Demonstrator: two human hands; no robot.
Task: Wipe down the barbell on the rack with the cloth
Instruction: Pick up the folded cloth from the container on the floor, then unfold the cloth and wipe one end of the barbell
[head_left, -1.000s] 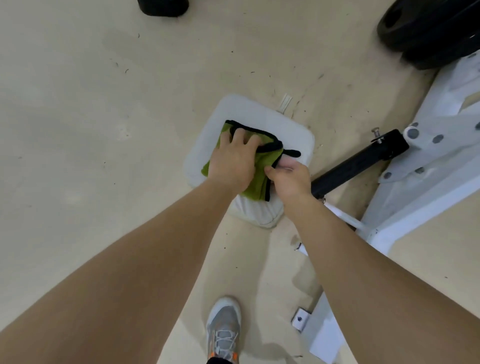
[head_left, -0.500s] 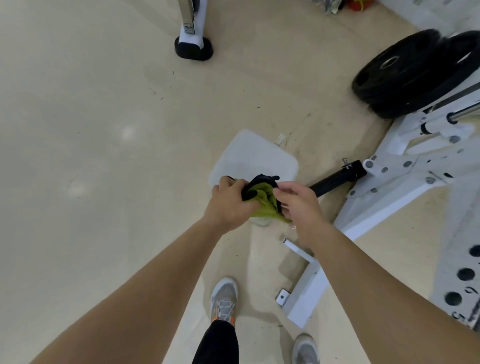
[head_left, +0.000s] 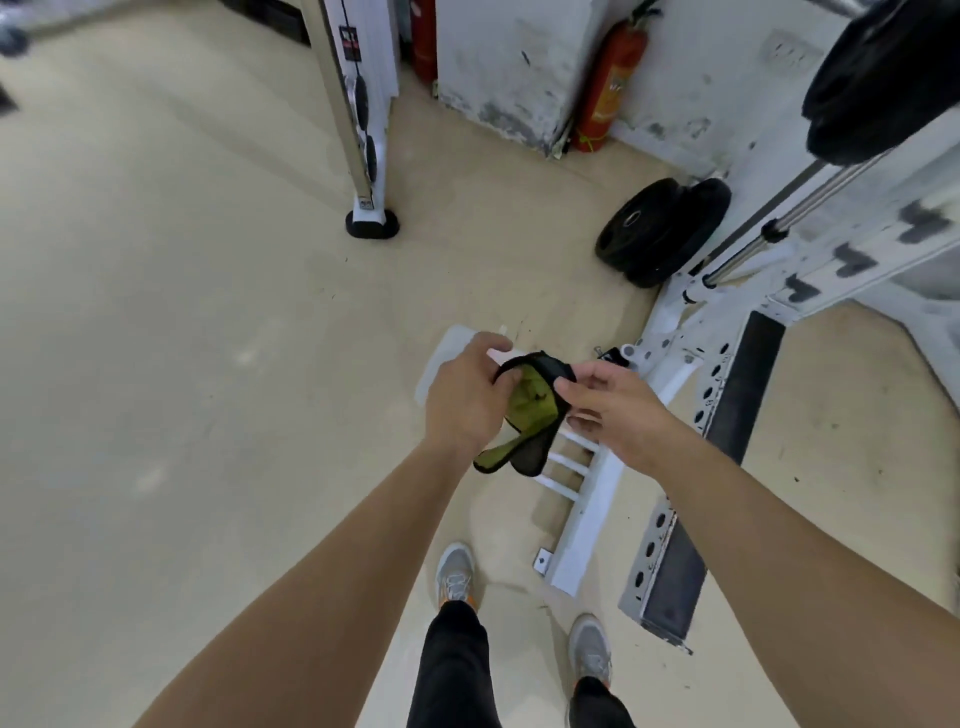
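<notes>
The crumpled green cloth with black trim (head_left: 530, 410) is being gripped by the left hand (head_left: 462, 405) and pinched at its edge by the right hand (head_left: 613, 410) — the chrome barbell (head_left: 800, 202) is being carried on the white steel rack (head_left: 670, 312), well apart.

Setting: a gym, weights area. Evidence: two black weight plates (head_left: 662, 236) lean together on the beige floor (head_left: 156, 312) beside a white steel rack (head_left: 670, 530) with rows of adjustment holes and painted numbers. Another black plate (head_left: 883, 78) hangs higher up at the right. A second machine's upright post (head_left: 358, 104) stands on a black foot. A red fire extinguisher (head_left: 608, 88) stands against the scuffed white wall (head_left: 498, 62).
</notes>
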